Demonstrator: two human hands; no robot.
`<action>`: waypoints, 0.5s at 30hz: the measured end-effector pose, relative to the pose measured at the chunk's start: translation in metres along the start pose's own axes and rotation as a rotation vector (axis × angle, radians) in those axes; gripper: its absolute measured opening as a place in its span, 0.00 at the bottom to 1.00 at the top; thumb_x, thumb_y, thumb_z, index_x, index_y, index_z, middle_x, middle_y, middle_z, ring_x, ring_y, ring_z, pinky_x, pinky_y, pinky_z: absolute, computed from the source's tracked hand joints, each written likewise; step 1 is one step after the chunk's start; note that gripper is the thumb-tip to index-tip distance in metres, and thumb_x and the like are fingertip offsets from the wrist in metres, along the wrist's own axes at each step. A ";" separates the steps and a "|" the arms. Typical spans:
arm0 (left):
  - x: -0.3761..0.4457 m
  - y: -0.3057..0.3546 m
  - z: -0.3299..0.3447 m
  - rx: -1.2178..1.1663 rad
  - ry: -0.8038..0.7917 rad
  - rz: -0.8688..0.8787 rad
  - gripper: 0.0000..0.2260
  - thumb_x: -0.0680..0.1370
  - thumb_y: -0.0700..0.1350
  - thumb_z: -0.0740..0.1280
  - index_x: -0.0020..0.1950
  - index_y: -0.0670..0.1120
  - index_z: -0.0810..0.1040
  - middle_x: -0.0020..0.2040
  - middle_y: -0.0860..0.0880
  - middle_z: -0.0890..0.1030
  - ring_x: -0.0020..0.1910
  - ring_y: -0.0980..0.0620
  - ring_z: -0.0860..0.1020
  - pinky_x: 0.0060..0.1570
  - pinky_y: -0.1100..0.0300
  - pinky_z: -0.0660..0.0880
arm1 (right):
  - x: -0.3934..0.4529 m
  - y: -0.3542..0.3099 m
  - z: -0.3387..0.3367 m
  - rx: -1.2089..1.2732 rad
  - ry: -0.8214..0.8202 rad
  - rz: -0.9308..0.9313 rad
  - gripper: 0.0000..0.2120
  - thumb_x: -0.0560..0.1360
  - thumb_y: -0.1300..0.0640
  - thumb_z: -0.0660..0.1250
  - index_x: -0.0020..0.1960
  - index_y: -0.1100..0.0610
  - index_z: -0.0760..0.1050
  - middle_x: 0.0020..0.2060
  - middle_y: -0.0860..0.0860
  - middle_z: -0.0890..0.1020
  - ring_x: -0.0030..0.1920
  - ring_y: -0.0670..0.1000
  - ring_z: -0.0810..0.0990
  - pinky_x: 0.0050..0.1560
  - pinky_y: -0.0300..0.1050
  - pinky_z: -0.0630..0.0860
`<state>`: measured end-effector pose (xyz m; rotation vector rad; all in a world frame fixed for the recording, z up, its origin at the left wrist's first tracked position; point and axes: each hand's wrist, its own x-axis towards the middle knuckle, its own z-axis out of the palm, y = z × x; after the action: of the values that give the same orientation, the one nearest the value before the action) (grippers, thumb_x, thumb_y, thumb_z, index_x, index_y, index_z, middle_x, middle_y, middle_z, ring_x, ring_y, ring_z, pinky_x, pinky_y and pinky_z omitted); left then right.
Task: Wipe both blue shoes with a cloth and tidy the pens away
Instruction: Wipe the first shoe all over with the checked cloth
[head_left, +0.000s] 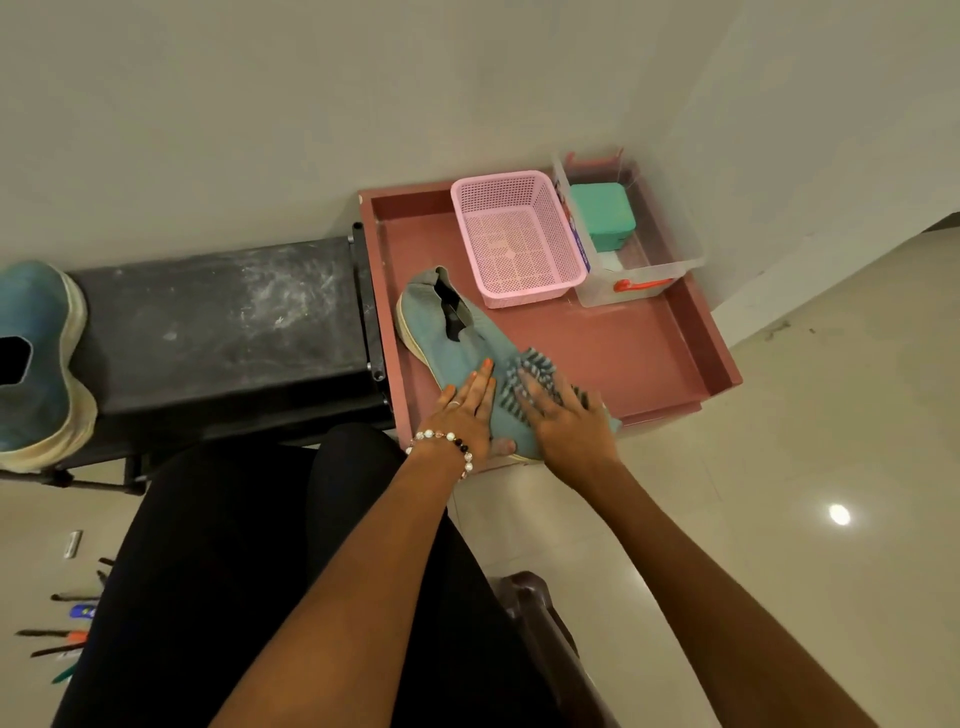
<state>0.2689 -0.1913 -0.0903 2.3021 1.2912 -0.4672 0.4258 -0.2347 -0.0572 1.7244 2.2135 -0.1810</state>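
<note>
One blue shoe (452, 332) lies in the dark pink tray (649, 353), toe toward me. My left hand (467, 410) rests flat on the shoe's left side, thumb at the toe. My right hand (566, 415) presses a grey nubby cloth (530, 374) onto the shoe's front with spread fingers. The second blue shoe (36, 358) sits at the far left on a black bench (223, 322). Several pens (67, 618) lie scattered on the floor at the lower left.
A pink mesh basket (519, 239) and a clear plastic box (644, 270) holding a green case (602, 215) stand at the back of the tray by the wall. A brown chair arm (545, 618) is beside my lap. Tiled floor spreads to the right.
</note>
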 end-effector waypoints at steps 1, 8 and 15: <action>0.000 0.001 0.001 -0.011 0.003 -0.004 0.40 0.80 0.63 0.54 0.77 0.43 0.34 0.76 0.49 0.29 0.77 0.51 0.36 0.75 0.53 0.39 | -0.009 -0.003 0.002 -0.038 -0.013 -0.011 0.26 0.79 0.56 0.55 0.76 0.55 0.55 0.77 0.50 0.50 0.76 0.59 0.50 0.66 0.59 0.61; 0.002 0.009 0.009 0.032 0.028 -0.076 0.37 0.81 0.60 0.53 0.77 0.42 0.34 0.76 0.47 0.30 0.76 0.50 0.34 0.75 0.50 0.38 | 0.011 -0.024 -0.013 -0.087 -0.112 0.056 0.27 0.82 0.49 0.50 0.77 0.57 0.49 0.77 0.51 0.45 0.76 0.58 0.42 0.69 0.59 0.55; 0.001 0.011 0.007 0.005 0.008 -0.083 0.42 0.78 0.68 0.49 0.76 0.43 0.32 0.75 0.48 0.29 0.76 0.51 0.33 0.75 0.49 0.38 | -0.001 -0.007 -0.004 -0.072 -0.168 -0.016 0.28 0.81 0.47 0.51 0.77 0.53 0.47 0.77 0.47 0.44 0.76 0.57 0.41 0.67 0.62 0.56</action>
<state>0.2779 -0.1995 -0.0943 2.2634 1.3952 -0.4896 0.4185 -0.2361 -0.0535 1.5930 2.0877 -0.2379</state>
